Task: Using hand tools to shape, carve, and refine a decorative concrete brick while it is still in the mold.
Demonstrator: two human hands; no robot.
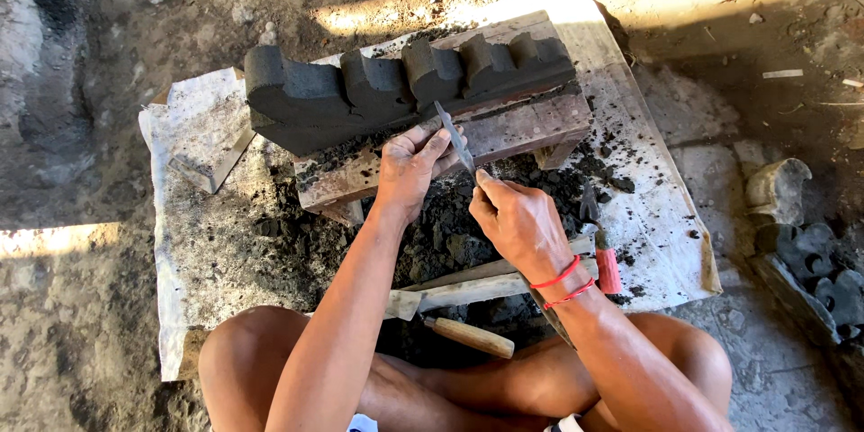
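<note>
A long dark grey carved block [360,94] with scalloped ridges lies on a low wooden stand [522,130]. My left hand [409,166] rests against the block's front edge, fingers steadying a thin metal blade [454,137]. My right hand [517,220], with red cords at the wrist, grips the lower part of that blade, its tip touching the block. Dark crumbs lie under the stand.
A white sheet [211,252] covers the ground under the stand. Wooden-handled tools [468,335] and a red-handled tool [605,261] lie near my crossed legs. A flat slab [211,157] sits at the left. More carved dark pieces [810,256] lie at the right.
</note>
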